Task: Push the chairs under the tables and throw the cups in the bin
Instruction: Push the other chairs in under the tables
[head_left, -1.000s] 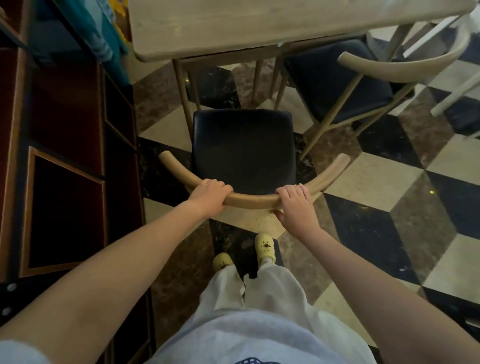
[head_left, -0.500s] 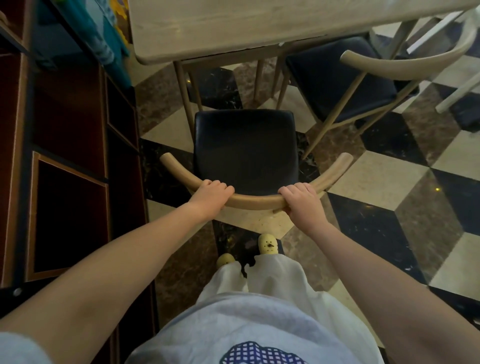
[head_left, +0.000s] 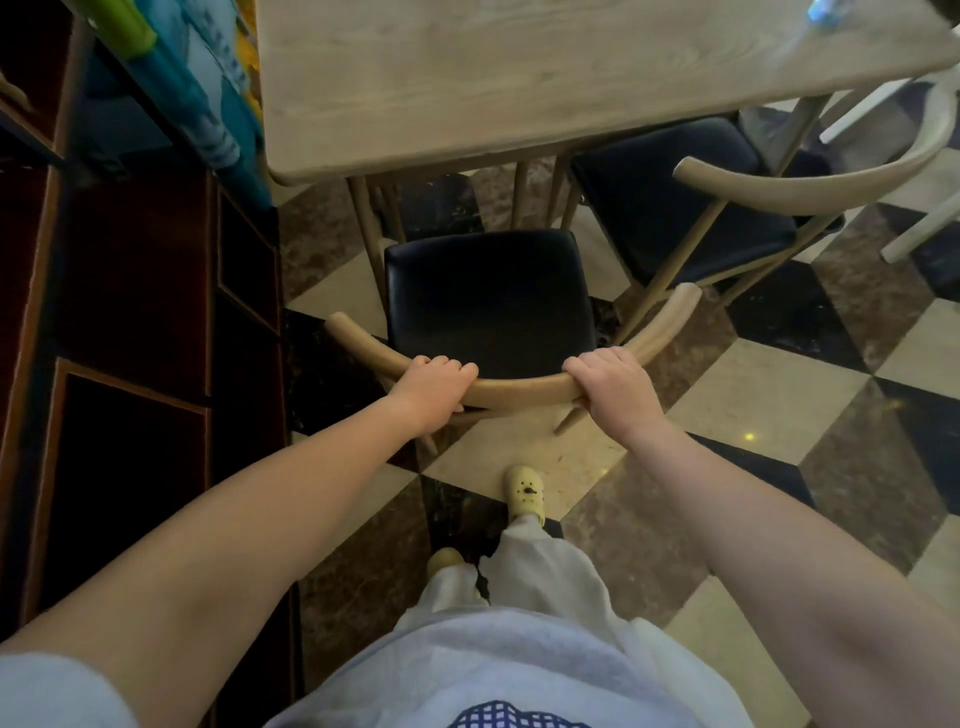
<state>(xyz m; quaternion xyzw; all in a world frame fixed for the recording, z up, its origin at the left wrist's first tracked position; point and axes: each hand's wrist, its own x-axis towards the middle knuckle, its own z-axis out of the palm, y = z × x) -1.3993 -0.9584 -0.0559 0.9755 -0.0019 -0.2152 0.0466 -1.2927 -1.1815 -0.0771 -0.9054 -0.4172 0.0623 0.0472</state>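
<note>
A chair (head_left: 488, 301) with a black seat and a curved wooden backrest stands in front of me, its seat fully out from under the pale wooden table (head_left: 519, 78). My left hand (head_left: 434, 387) grips the left part of the backrest rail. My right hand (head_left: 615, 387) grips the rail on the right side. A second chair (head_left: 670, 202) of the same kind stands to the right, its seat partly under the table. A blurred clear, bluish object (head_left: 826, 13) sits at the table's far right edge; whether it is a cup I cannot tell.
A dark wooden cabinet (head_left: 135, 338) runs along the left, close to the chair. Teal and blue items (head_left: 208, 104) lean between cabinet and table. A white chair leg (head_left: 919, 234) shows at the right edge. Checkered floor tiles (head_left: 779, 405) spread to the right. My feet stand behind the chair.
The table has come closer and more of its top shows. My right foot has stepped forward. Both hands keep the same grip on the backrest.
</note>
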